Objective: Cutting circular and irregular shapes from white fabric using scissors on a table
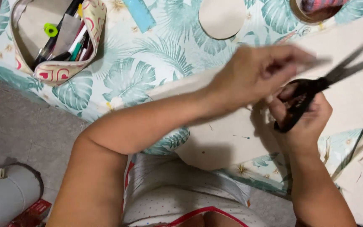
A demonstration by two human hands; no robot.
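My right hand [303, 113] grips black scissors [311, 94], blades spread over beige fabric [223, 143]; my blurred left hand [257, 75] pinches its edge. Fingers so near could get nicked.

Evenly and softly lit from above, motion-blurred across the left hand [257, 73] and scissors [311, 94], soft shadow just below them, sharp elsewhere.
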